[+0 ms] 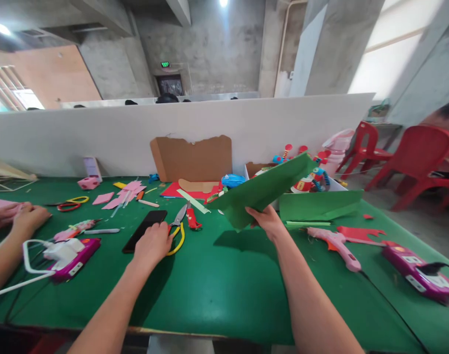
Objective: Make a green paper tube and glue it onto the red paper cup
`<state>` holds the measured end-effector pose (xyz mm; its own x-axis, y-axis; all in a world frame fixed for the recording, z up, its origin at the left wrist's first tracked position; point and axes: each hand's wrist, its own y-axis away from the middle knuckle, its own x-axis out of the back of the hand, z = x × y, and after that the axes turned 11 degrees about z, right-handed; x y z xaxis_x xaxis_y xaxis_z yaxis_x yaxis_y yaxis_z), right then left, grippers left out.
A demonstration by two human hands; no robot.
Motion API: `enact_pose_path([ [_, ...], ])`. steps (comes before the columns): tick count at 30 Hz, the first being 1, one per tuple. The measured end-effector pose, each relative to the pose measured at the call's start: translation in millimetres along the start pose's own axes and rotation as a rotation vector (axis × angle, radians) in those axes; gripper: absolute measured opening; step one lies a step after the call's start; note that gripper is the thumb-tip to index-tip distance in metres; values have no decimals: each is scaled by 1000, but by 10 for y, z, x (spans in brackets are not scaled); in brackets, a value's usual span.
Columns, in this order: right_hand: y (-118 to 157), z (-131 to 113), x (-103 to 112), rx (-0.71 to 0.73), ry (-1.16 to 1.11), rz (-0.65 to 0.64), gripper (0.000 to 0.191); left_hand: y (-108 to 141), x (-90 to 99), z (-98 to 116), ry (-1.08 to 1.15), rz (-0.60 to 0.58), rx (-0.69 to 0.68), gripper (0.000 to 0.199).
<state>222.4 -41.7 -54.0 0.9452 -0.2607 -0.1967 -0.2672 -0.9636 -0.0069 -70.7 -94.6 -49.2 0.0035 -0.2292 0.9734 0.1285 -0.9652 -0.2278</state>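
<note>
My right hand (266,222) pinches the lower edge of a green sheet of paper (259,194), raised above the table and tilted up to the right. My left hand (153,244) is low over the table with its fingers curled at the handles of a pair of scissors (179,228). The red handle is partly hidden under the fingers; the yellow one shows. Beside and partly under this hand lies a black phone (139,233). A small red object (192,217) rests just right of the scissors' blades.
At right are a pink glue gun (338,246), red paper scraps and a purple power strip (412,270). Behind stand a box of crafted figures (301,184) and a cardboard piece (193,160). At left, another person's hands (27,219) hold pink paper near another power strip (75,260).
</note>
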Motion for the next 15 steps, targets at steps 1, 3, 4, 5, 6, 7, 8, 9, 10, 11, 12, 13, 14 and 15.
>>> enact_pose_path([
  [1, 9, -26, 31, -1, 45, -40, 30, -14, -13, -84, -53, -47, -1, 30],
  [3, 26, -56, 69, 8, 109, -97, 29, -37, -41, -148, -77, -141, 1, 31],
  [4, 28, -60, 79, 15, 130, -114, 28, -50, -52, -142, -68, -166, 7, 30],
  [5, 24, -57, 87, 19, 143, -124, 26, -65, -59, -123, -58, -183, 17, 30],
  [6, 13, -49, 92, 20, 142, -122, 24, -84, -63, -101, -49, -194, 27, 30],
  [7, -3, -35, 96, 20, 117, -106, 24, -104, -64, -86, -36, -194, 30, 29],
  [8, -23, -19, 98, 22, 69, -73, 25, -123, -64, -83, -19, -186, 29, 27],
  [9, -44, -1, 98, 24, 7, -36, 26, -137, -64, -97, 2, -173, 26, 23],
  [10, -64, 16, 95, 29, -60, -1, 27, -141, -67, -130, 26, -162, 26, 17],
  [11, -81, 32, 87, 35, -124, 29, 26, -130, -71, -180, 56, -155, 27, 11],
  [12, -93, 45, 74, 42, -183, 51, 26, -102, -78, -242, 92, -145, 33, 7],
  [13, -100, 54, 57, 46, -238, 68, 25, -55, -86, -312, 128, -127, 47, 6],
  [14, -100, 58, 37, 45, -293, 79, 23, 10, -94, -382, 163, -111, 75, 8],
  [15, -95, 55, 16, 32, -352, 78, 22, 90, -99, -444, 211, -54, 107, 11],
])
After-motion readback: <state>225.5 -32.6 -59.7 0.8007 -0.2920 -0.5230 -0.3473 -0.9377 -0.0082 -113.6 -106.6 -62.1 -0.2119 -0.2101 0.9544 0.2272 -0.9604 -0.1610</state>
